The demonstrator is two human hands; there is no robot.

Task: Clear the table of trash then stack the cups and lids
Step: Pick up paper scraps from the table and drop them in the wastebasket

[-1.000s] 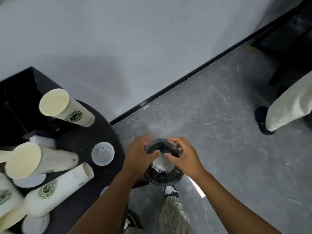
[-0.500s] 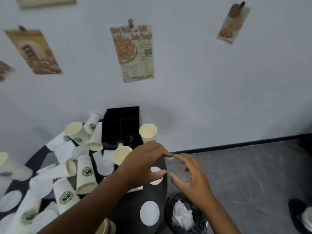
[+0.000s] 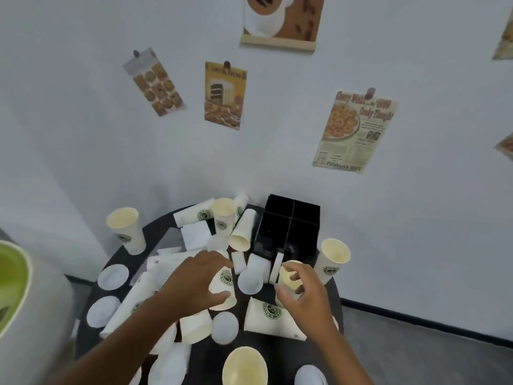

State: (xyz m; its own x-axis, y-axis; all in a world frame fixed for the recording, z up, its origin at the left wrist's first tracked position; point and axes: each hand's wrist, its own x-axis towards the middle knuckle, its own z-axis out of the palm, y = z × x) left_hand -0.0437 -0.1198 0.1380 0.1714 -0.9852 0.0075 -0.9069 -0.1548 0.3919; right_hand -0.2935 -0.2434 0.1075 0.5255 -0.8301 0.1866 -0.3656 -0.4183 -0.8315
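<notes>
Many white paper cups with green logos and several white lids lie scattered on a round black table (image 3: 280, 350). My left hand (image 3: 191, 284) is closed around a cup lying on its side (image 3: 225, 284), fingers above and thumb below. My right hand (image 3: 305, 297) pinches the rim of a cream-lined cup (image 3: 288, 277) just in front of the black divided organiser (image 3: 288, 226). Between my hands lies a lid (image 3: 249, 282). Another cup (image 3: 265, 318) lies on its side under my right wrist. White napkins (image 3: 194, 234) lie at the back.
Upright cups stand at the left edge (image 3: 126, 230), at the back (image 3: 223, 215), to the right of the organiser (image 3: 333, 258) and at the near edge (image 3: 244, 366). Lids (image 3: 113, 276) sit at the left. A green-rimmed white object (image 3: 12, 287) stands at far left. Posters hang on the wall.
The view has swung from the black trash bin on the floor up to the table. Both hands left the bin and now close on cups near the table's middle.
</notes>
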